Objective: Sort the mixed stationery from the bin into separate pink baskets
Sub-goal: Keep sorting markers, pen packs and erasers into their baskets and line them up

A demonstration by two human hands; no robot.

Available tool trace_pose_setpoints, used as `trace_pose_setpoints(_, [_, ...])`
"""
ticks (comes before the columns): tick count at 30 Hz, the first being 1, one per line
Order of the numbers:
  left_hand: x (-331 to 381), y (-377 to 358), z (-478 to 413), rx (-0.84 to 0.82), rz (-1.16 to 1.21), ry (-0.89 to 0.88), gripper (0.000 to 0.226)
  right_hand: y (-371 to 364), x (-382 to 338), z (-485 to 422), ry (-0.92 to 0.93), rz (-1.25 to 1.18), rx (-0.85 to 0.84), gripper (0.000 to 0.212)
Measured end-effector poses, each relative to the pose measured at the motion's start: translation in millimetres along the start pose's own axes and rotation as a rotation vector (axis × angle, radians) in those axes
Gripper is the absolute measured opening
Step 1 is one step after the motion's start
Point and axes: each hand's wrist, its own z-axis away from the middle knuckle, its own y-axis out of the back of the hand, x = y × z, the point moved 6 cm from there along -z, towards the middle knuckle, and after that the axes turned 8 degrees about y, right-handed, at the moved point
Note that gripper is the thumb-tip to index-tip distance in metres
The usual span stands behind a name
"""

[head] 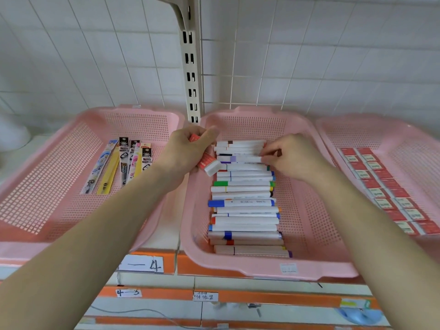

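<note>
Light, smooth markers will likely roll.
Your left grip [185,153] holds stiff erasers [210,165]; your right grip [292,158] pinches one marker [245,159] by the end nearest its fingertips.

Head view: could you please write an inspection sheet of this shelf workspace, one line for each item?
Surface: white shelf board carrying three pink plastic mesh baskets.
Job's things: left basket holds packed pen refills; middle basket holds a row of white markers with coloured caps; right basket holds red-and-white boxed erasers.
Clutter: blue object low on the right, kind unclear.
Hands: left hand grips loose erasers; right hand pinches a lilac-banded marker.
Cables: thin grey cable on a lower shelf.
Surroundings: white tiled wall, cream slotted upright, orange label strips.
</note>
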Motion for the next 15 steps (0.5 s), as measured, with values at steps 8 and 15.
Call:
trace_pose_setpoints(8, [-1.4, -1.1, -0.6, 0.008, 0.001, 0.003, 0.031, -16.9, -4.9, -12.1, 0.102, 0.103, 0.004, 0.019])
trace_pose_setpoints(15, [-1.5, 0.0, -1.0, 0.024, -0.014, 0.001, 0.031, -28.9, -15.8, -14.4, 0.188, 0.157, -0.016, 0.033])
